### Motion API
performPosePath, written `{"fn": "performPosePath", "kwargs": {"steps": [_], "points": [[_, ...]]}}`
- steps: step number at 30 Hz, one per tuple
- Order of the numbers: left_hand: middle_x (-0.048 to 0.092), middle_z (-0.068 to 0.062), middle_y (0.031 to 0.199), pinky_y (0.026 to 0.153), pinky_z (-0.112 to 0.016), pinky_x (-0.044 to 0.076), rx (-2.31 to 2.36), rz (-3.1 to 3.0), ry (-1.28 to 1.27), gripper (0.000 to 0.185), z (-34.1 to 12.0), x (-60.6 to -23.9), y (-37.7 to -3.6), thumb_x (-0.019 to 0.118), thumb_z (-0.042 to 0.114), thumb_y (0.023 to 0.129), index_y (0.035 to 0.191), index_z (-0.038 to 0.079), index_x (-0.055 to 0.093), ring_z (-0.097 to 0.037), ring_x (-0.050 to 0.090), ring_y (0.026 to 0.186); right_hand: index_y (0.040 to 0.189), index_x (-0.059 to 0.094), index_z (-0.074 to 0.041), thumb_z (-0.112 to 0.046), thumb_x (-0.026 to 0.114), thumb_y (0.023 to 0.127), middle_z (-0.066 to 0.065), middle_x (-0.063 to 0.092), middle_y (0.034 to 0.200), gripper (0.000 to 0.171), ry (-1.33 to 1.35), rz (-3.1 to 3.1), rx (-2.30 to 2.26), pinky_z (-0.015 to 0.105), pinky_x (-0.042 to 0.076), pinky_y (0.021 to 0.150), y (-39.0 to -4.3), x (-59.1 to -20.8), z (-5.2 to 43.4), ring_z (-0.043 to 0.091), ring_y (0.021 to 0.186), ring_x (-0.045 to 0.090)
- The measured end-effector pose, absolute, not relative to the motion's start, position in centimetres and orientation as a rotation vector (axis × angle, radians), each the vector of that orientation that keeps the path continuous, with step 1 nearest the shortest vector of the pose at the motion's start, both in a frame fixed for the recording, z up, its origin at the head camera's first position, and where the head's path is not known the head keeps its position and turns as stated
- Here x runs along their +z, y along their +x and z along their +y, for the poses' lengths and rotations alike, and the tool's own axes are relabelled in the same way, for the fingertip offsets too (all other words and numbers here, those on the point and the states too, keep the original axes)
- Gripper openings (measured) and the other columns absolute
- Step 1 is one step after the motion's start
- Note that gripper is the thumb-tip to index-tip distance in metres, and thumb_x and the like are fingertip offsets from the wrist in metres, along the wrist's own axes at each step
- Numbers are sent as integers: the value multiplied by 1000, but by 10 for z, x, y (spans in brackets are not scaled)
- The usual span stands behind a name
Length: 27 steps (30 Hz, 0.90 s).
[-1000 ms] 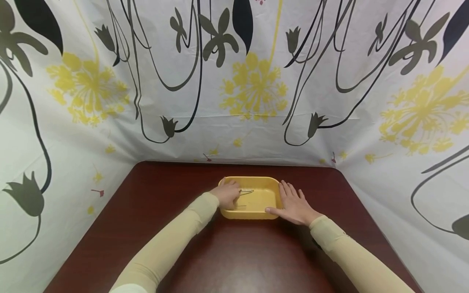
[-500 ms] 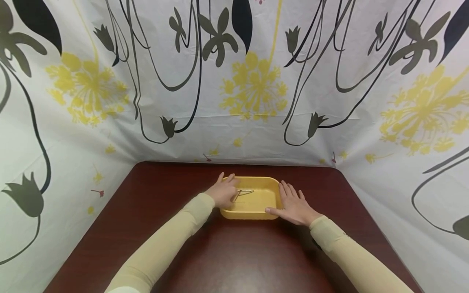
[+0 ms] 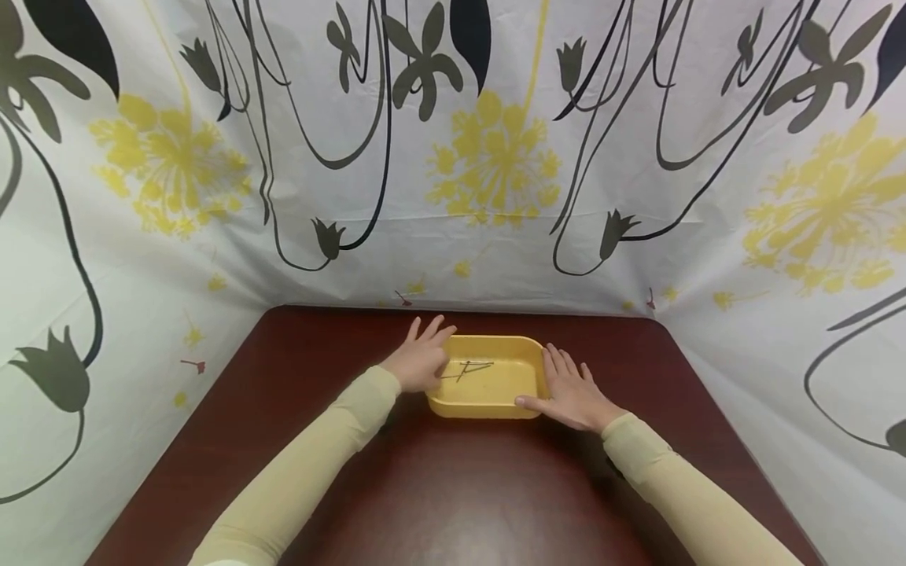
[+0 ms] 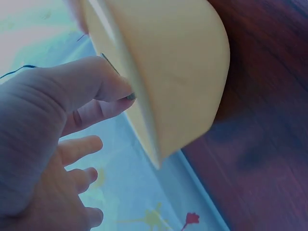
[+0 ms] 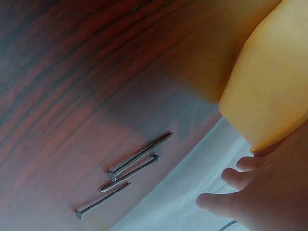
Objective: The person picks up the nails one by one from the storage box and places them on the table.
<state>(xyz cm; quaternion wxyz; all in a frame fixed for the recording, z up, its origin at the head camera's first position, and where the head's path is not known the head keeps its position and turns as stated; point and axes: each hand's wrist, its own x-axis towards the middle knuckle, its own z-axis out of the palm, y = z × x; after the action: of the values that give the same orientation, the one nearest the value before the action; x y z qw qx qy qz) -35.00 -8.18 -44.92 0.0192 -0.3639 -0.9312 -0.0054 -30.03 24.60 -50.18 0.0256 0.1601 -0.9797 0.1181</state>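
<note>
Head view: my left hand (image 3: 418, 362) hovers slack-fingered at the yellow tray (image 3: 495, 405), holding nothing; my right hand (image 3: 573, 393) lies flat against its other side. I judge another nail goes in next. Tray nails (image 3: 467, 368) uncountable; three nails (image 5: 122, 180) wait on the table (image 3: 453, 487).

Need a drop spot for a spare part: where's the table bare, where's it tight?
Bare: the wide near strip of table in front of the yellow tray, between the sleeves, and the stretch left of the left hand. Tight: the tray, flanked by both hands, right hand. Three loose nails lie beyond it by the curtain.
</note>
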Motion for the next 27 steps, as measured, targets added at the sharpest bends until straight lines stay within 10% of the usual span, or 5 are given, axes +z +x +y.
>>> {"fn": "performPosePath", "kwargs": {"steps": [27], "points": [[27,-21,161,109,-75,-2,-125,-2940,-870,33,-180,-476,-336,82,19,77,57,26,56,-46,-1,151,161,11,-1,-92,41,79,17,11,167,126,479,-3049,391,71,13,112,-298,-498,247,40,151,15]]}}
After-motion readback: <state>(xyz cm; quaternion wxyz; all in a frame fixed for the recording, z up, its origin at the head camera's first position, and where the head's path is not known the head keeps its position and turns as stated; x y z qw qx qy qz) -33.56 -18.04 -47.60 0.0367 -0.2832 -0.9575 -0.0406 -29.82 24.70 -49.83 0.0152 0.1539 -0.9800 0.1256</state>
